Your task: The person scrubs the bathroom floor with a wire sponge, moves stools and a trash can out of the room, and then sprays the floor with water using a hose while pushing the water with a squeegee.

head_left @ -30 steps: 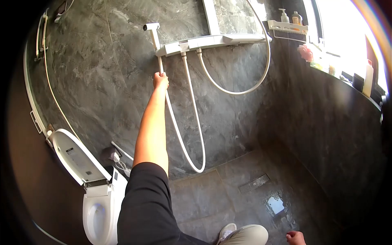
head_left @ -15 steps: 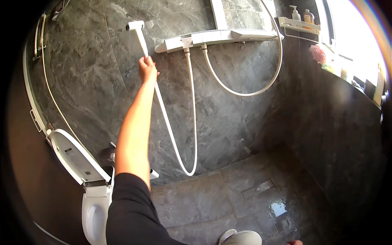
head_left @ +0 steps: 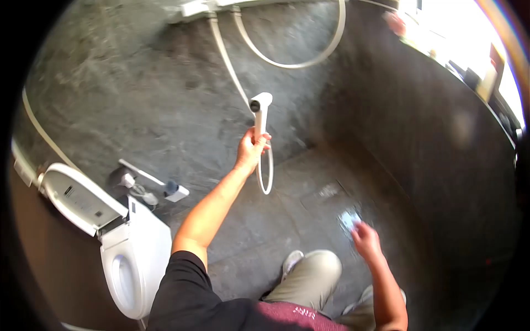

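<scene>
My left hand (head_left: 253, 149) is wrapped round the handle of a white handheld sprayer (head_left: 261, 113), held upright in front of me with its dark nozzle facing left. A white hose (head_left: 226, 58) runs from the sprayer up to the wall fixture and also hangs in a loop below my hand. Lower right, my right hand (head_left: 367, 243) hovers over the floor near a bright wet patch (head_left: 349, 219). Motion smears its fingers, so their state is unclear, and no object shows in it.
A white toilet (head_left: 128, 265) with its lid raised stands on the left, a white-handled brush (head_left: 142, 172) beside it. Above is the white shower fixture (head_left: 196, 7) with a second looped hose (head_left: 301, 65). A window ledge holding bottles runs along the right wall.
My left hand has brought the sprayer down and to the right, away from the wall fixture. My right hand has risen into view from the bottom edge. The view has tilted downward.
</scene>
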Demonstrator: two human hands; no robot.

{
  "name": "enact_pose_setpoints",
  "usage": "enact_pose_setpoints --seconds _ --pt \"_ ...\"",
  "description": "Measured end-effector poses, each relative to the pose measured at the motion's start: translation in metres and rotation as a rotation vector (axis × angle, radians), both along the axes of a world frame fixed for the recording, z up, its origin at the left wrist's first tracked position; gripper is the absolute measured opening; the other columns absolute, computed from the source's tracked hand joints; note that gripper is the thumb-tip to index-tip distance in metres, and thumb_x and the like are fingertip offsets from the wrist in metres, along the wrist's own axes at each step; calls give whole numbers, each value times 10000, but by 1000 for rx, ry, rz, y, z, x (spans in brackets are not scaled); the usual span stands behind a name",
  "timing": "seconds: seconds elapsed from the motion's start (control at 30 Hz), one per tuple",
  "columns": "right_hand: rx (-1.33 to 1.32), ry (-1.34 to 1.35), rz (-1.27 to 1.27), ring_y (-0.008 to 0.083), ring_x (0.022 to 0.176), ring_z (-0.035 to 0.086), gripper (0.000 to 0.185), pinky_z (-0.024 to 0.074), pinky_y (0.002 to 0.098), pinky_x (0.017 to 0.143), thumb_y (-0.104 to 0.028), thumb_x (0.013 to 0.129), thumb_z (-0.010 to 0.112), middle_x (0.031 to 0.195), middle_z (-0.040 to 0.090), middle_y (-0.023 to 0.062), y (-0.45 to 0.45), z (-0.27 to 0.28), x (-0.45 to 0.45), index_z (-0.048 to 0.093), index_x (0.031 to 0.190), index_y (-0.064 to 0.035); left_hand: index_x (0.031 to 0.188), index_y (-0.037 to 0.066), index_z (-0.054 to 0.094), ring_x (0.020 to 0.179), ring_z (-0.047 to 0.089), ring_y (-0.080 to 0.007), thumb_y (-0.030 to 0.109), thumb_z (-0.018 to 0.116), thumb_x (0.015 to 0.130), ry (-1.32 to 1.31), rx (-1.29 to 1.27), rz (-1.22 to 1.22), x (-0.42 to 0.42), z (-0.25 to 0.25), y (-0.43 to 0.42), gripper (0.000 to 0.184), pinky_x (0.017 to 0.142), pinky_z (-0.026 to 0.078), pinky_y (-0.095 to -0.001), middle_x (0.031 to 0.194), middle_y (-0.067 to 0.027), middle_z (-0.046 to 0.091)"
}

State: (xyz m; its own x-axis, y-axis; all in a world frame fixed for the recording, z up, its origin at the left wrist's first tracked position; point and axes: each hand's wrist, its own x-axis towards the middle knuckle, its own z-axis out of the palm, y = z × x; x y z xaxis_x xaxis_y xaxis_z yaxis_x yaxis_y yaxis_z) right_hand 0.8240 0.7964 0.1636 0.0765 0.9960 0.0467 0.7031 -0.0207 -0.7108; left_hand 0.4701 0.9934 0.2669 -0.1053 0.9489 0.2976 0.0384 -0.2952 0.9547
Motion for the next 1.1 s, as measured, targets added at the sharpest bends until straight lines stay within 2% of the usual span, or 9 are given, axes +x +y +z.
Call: enact_pose_setpoints --seconds 0.17,0.3,0.37,0.43,0.47,0.53,0.6,0.7,1.1 --pt "91 666 -193 171 885 597 524 447 293 816 -422 910 458 1023 619 117 56 80 -29 433 1301 -74 885 52 476 634 588 -96 115 680 788 -89 -26 -290 156 -66 0 235 562 474 -224 787 -59 604" --pt "212 495 -432 210 992 577 562 428 313 863 -477 906 413 1077 609 141 81 83 20 434 1299 -76 863 55 475 739 601 -169 136 707 750 481 -21 -210 242 -101 -40 271 646 479 -306 837 -97 625" --pt "165 369 -450 272 1027 565 536 429 342 875 -463 888 455 1086 597 175 86 69 47 499 1236 -57 924 58 506 786 601 -203 190 718 739 453 -51 -283 262 -117 -49 311 688 469 -335 837 -96 624" --pt "139 68 -471 207 950 584 444 456 314 801 -387 881 518 1010 623 115 80 51 64 551 1176 -57 968 74 533 776 615 -289 267 713 737 503 -5 -370 270 -121 -57 350 684 477 -372 808 -125 617" --pt "130 67 -481 207 950 584 444 456 314 801 -387 881 518 1010 623 115 80 35 75 551 1176 -57 1050 61 526 778 596 -186 364 628 819 559 30 -461 270 -124 -58 394 666 471 -318 815 -84 611" --pt "114 742 -352 91 845 526 389 427 242 661 -264 867 584 992 594 18 79 8 95 530 1211 -90 1043 56 526 771 591 -167 419 566 847 442 -166 -654 272 -128 -48 415 639 468 -299 807 -72 601" --pt "79 964 -147 67 845 510 378 399 204 643 -210 858 600 1017 584 -11 74 0 111 528 1207 -82 1048 41 514 729 580 -122 571 418 872 259 -390 -950 265 -125 -34 566 571 459 -238 802 -46 574" --pt "-8 1191 75 72 903 503 386 402 210 699 -198 858 599 1057 570 -10 61 -3 113 518 1213 -69 997 48 491 637 584 -126 606 457 825 111 -590 -1171 260 -107 -38 585 534 469 -235 808 -67 581" --pt "20 916 45 97 1020 483 394 384 259 884 -224 864 595 1112 561 -10 87 -45 141 525 1214 -58 963 93 557 441 410 -49 681 354 825 386 -429 -785 308 -151 -41 637 408 342 -199 600 18 487"
